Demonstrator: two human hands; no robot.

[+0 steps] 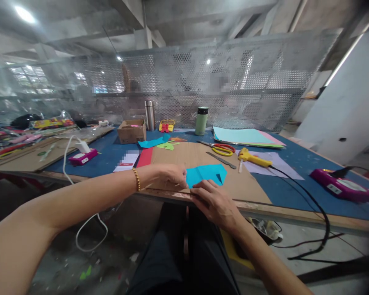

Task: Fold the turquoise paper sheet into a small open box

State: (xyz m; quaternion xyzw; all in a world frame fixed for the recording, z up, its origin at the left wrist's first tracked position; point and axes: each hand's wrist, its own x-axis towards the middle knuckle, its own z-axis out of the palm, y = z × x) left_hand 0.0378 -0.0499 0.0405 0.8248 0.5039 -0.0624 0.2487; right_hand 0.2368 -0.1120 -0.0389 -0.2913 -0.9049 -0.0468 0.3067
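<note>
A sheet of bright blue paper (204,174) lies on brown cardboard (172,153) near the table's front edge, with a small dark triangular fold or gap at its right end. My left hand (174,175), a gold bead bracelet at its wrist, is closed at the paper's left end; its fingertips are partly hidden. Against the near edge of the sheet, my right hand (213,200) has bent fingers drawn together, gripping the paper. Beyond the sheet lie scissors (223,150) with red and yellow handles, a grey blade-like tool (221,159) and a yellow glue gun (253,157).
Coloured sheets (246,136), a green flask (201,121), a steel flask (149,116) and a cardboard box (131,131) stand or lie at the back. Purple power strips (341,185) flank the work area. The glue gun's black cable (313,200) hangs over the front edge.
</note>
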